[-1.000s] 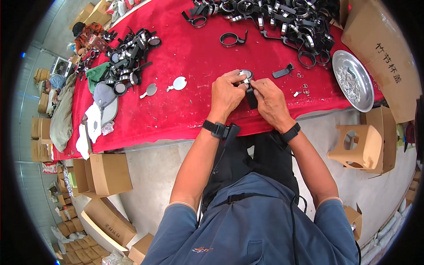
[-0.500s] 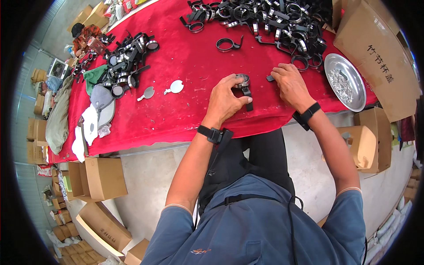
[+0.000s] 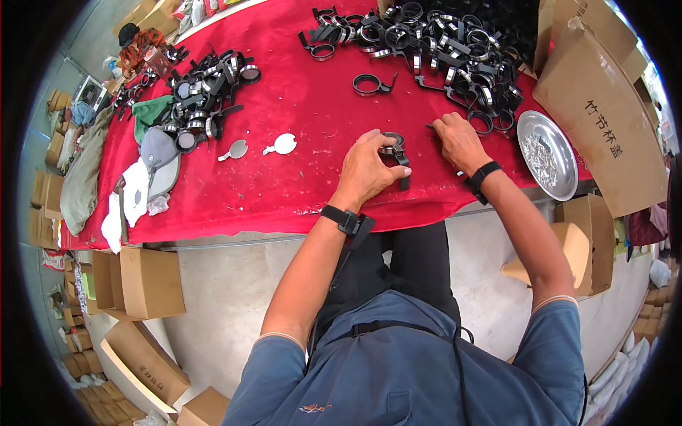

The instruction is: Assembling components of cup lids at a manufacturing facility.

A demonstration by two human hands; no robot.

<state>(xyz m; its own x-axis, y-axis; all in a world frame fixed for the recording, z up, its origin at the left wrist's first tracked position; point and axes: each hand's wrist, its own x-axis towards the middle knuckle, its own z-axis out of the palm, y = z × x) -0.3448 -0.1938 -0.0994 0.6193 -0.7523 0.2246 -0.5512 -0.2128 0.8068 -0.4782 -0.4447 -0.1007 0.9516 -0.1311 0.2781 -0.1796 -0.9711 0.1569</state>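
My left hand (image 3: 364, 172) is closed around a black ring-shaped lid part (image 3: 398, 150) with a strap-like arm, holding it on the red cloth near the table's front edge. To the right of it, my right hand (image 3: 460, 143) pinches a small dark piece (image 3: 430, 127), mostly hidden by the fingers. A single black ring with an arm (image 3: 367, 84) lies beyond my hands. Two round discs with tabs rest to the left, one white (image 3: 285, 144) and one grey (image 3: 237, 149).
Black ring parts are heaped at the back right (image 3: 455, 53) and at the left (image 3: 206, 99). A metal dish (image 3: 527, 145) of small shiny pieces stands at the right, beside a cardboard box (image 3: 604, 121). A grey cap (image 3: 160, 153) lies left. Another person (image 3: 138, 50) sits far left.
The view has shifted a little. My left hand keeps its hold on the ring part. My right hand has turned slightly, and less of the small dark piece shows.
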